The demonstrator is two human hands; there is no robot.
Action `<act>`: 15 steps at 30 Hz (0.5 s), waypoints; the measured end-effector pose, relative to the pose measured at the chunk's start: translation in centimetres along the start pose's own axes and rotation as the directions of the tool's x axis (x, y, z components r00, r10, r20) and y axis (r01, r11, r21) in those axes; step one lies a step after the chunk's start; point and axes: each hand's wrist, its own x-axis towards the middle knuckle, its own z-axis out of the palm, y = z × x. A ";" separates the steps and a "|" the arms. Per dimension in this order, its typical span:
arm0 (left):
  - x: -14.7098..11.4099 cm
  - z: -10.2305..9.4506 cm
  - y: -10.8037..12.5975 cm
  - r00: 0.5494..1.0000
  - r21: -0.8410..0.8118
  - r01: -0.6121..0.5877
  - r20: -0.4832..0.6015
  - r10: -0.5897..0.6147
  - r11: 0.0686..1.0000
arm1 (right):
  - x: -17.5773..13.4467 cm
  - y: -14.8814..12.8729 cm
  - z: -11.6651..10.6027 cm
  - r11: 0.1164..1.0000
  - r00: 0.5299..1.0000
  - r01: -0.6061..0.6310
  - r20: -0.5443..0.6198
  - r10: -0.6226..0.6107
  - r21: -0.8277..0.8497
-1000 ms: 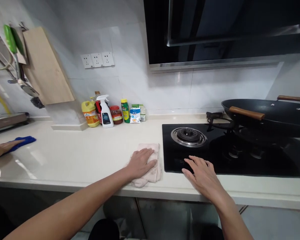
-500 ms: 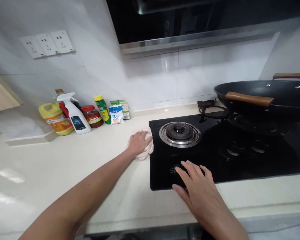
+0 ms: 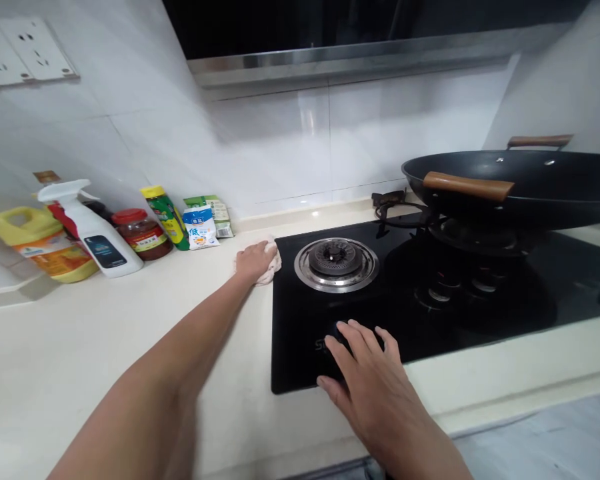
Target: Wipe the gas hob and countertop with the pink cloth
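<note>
My left hand presses down on a pale pinkish cloth, which is partly hidden under the palm and fingers. The cloth lies on the light countertop against the back left corner of the black glass gas stove. Over the stove's front edge is my right hand, its fingers spread and nothing in it. Whether its fingertips touch the glass I cannot tell. Between and beyond the hands sits the left burner with its steel ring.
A black wok with wooden handles stands over the right side of the stove. Along the wall at left are a yellow jug, a white spray bottle, a red-lidded jar, a green container and packets. A range hood hangs above.
My left hand has slid the cloth farther back toward the wall along the stove's left edge. My right hand stays by the front edge. The view has shifted to the right.
</note>
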 end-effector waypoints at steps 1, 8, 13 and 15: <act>-0.8 -0.2 0.1 1.000 -0.001 -0.008 0.000 0.008 1.000 | 0.1 -0.1 -0.1 1.000 1.000 0.001 0.001 -0.001 0.003; -10.4 -1.9 1.2 0.997 -0.016 -0.073 -0.014 0.072 0.997 | -0.1 0.0 -0.5 1.000 0.999 0.028 0.020 -0.028 -0.008; -18.7 -3.4 1.9 0.992 -0.028 -0.123 -0.029 0.122 0.992 | -0.4 0.1 -0.8 0.998 0.998 0.056 0.020 -0.055 -0.006; -21.6 -3.9 2.2 0.988 -0.048 -0.151 -0.043 0.149 0.987 | -0.4 0.1 -0.9 0.999 0.998 0.054 0.032 -0.054 -0.002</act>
